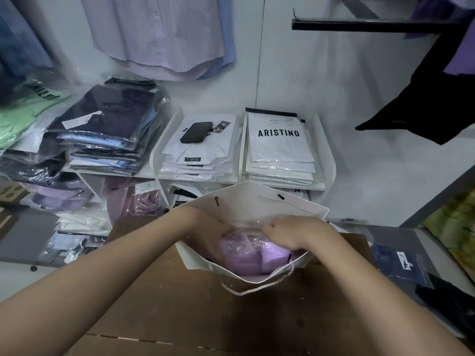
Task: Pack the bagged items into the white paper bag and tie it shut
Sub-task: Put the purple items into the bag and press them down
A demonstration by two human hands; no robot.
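A white paper bag [259,201] stands open on a brown surface, its mouth facing me. Inside lies a lilac garment in a clear plastic bag [257,255]. My left hand [208,227] reaches into the paper bag on the left, fingers partly hidden behind the plastic. At the top edge of the plastic bag my right hand [290,231] presses down with its fingers curled over the plastic. A white rope handle [246,291] hangs from the bag's near side.
White shelves [326,140] behind hold stacks of bagged shirts, one stack with a black phone [196,132] on top. Darker bagged clothes [108,129] pile up at left. A navy bagged item [401,263] lies at right. Shirts hang above.
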